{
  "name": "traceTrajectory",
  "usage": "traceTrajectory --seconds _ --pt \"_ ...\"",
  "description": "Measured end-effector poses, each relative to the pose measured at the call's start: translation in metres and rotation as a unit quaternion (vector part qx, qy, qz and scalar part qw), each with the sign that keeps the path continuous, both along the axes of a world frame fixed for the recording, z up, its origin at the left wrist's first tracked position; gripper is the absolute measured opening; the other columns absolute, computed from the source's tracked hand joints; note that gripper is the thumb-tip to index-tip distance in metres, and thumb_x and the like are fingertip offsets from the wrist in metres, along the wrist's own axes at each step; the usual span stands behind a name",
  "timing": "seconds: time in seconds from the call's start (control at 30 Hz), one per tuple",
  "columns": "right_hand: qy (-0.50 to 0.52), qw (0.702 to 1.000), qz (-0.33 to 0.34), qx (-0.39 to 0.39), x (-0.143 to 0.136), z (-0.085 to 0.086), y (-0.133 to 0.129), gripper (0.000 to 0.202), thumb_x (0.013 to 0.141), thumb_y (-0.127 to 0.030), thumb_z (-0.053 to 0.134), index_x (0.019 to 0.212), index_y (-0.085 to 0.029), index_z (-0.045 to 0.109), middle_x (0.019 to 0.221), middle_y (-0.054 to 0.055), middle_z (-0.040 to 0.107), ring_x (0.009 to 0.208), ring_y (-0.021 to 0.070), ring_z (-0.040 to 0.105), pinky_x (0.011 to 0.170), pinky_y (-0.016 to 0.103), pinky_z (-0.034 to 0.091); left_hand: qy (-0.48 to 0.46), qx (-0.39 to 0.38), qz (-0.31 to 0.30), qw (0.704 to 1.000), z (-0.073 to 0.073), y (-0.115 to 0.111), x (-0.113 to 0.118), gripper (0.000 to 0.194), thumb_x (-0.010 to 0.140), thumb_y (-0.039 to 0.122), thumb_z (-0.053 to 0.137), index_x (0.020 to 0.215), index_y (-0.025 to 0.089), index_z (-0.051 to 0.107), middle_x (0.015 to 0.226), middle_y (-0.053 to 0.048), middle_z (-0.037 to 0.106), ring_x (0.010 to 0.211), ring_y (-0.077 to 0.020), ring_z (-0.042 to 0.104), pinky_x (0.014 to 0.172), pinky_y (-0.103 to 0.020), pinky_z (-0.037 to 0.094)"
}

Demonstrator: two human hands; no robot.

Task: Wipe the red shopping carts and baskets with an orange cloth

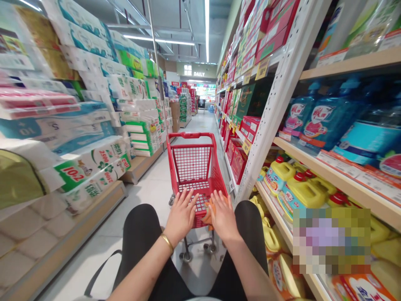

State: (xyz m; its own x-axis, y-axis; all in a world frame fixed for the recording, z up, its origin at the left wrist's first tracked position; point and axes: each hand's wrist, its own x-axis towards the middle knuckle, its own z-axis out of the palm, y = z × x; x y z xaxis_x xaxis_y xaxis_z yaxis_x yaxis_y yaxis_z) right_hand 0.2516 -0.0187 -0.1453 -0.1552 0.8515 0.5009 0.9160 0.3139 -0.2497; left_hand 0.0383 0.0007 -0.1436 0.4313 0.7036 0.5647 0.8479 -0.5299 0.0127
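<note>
A small red shopping cart (191, 165) with a mesh basket stands in the aisle between my knees. My left hand (181, 215), with a gold bangle at its wrist, is over the cart's near left side, its fingers spread and nothing in them. Over the near right side is my right hand (223, 213), palm down with its fingers apart. An orange cloth-like item (207, 215) lies under and beside my right hand; whether that hand touches it is hard to tell.
Stacked tissue packs (94, 167) line the left side. On the right, a shelf (344, 167) carries blue bottles (322, 117) and yellow jugs (278, 173). A white perforated post (275, 100) rises near the cart. The aisle floor (200, 121) runs ahead.
</note>
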Motion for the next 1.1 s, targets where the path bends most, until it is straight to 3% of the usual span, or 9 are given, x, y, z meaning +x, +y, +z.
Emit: traceTrajectory --seconds 0.13,0.3,0.37,0.57,0.63,0.8,0.9,1.03,1.1 --pt "0.018 0.998 -0.062 0.022 0.022 -0.001 0.012 0.051 0.112 -0.035 0.031 0.148 -0.013 0.058 0.159 0.013 0.049 0.154 0.0318 0.038 0.128 0.061 0.017 -0.007 0.001 0.008 1.0 -0.001 -0.001 0.008 0.055 0.105 0.028 0.043 0.16 0.028 0.041 0.169 -0.004 0.036 0.159 -0.031 0.025 0.127 -0.06 0.03" --pt "-0.005 0.997 0.07 0.016 -0.032 -0.005 -0.001 0.046 0.11 -0.035 0.039 0.15 -0.018 0.057 0.158 0.008 0.051 0.153 0.0234 0.039 0.132 0.049 0.015 0.004 -0.01 0.008 1.0 -0.005 -0.001 0.005 0.056 0.105 0.029 0.042 0.16 0.026 0.04 0.17 -0.006 0.033 0.16 -0.0313 0.022 0.127 -0.06 0.03" --pt "-0.004 0.997 0.075 0.013 -0.036 -0.003 -0.003 0.046 0.111 -0.036 0.038 0.15 -0.019 0.057 0.159 0.007 0.051 0.153 0.0232 0.039 0.132 0.05 0.013 0.006 -0.011 0.009 1.0 -0.004 0.0 0.001 0.056 0.105 0.029 0.042 0.16 0.026 0.04 0.17 -0.005 0.033 0.16 -0.0309 0.022 0.128 -0.059 0.03" --pt "0.007 0.998 -0.068 0.015 0.035 -0.002 0.016 0.051 0.111 -0.036 0.031 0.149 -0.013 0.057 0.16 0.013 0.048 0.154 0.0302 0.038 0.129 0.058 0.019 0.002 -0.01 0.01 1.0 -0.001 0.001 0.008 0.055 0.105 0.03 0.041 0.16 0.026 0.04 0.169 -0.005 0.035 0.159 -0.0309 0.025 0.128 -0.059 0.028" --pt "0.007 0.996 -0.089 0.021 0.039 -0.005 0.02 0.052 0.111 -0.033 0.03 0.148 -0.009 0.058 0.159 0.015 0.049 0.153 0.0313 0.039 0.128 0.057 0.021 0.001 -0.009 0.009 1.0 -0.001 0.0 0.014 0.055 0.105 0.029 0.041 0.16 0.026 0.041 0.169 -0.005 0.035 0.159 -0.0309 0.025 0.128 -0.06 0.028" --pt "-0.001 1.0 -0.001 0.008 -0.009 -0.008 0.006 0.05 0.111 -0.034 0.033 0.149 -0.013 0.057 0.16 0.012 0.048 0.154 0.0261 0.038 0.13 0.049 0.021 0.003 -0.006 0.011 1.0 -0.002 0.001 0.014 0.055 0.105 0.029 0.041 0.16 0.026 0.042 0.168 -0.005 0.036 0.159 -0.0304 0.025 0.127 -0.059 0.03" --pt "-0.01 0.999 0.042 0.003 -0.011 -0.005 0.0 0.05 0.111 -0.036 0.034 0.152 -0.016 0.054 0.161 0.01 0.047 0.155 0.0242 0.037 0.131 0.049 0.017 0.009 -0.007 0.01 1.0 -0.003 0.002 0.006 0.054 0.105 0.029 0.041 0.159 0.026 0.043 0.168 -0.005 0.036 0.159 -0.0299 0.025 0.128 -0.058 0.031" --pt "0.011 0.998 -0.058 0.007 0.027 -0.003 0.01 0.05 0.111 -0.034 0.031 0.15 -0.014 0.056 0.16 0.013 0.048 0.154 0.0299 0.038 0.129 0.059 0.015 0.005 -0.007 0.008 1.0 -0.003 0.003 0.005 0.054 0.105 0.029 0.042 0.159 0.026 0.043 0.168 -0.005 0.037 0.159 -0.0303 0.025 0.128 -0.059 0.03" --pt "0.016 0.996 -0.089 0.005 0.031 -0.003 0.015 0.05 0.111 -0.034 0.031 0.149 -0.013 0.057 0.159 0.014 0.048 0.154 0.0311 0.037 0.128 0.06 0.017 0.0 -0.007 0.008 1.0 -0.003 0.002 0.009 0.054 0.105 0.029 0.042 0.159 0.027 0.044 0.168 -0.005 0.038 0.159 -0.0308 0.025 0.128 -0.06 0.03"
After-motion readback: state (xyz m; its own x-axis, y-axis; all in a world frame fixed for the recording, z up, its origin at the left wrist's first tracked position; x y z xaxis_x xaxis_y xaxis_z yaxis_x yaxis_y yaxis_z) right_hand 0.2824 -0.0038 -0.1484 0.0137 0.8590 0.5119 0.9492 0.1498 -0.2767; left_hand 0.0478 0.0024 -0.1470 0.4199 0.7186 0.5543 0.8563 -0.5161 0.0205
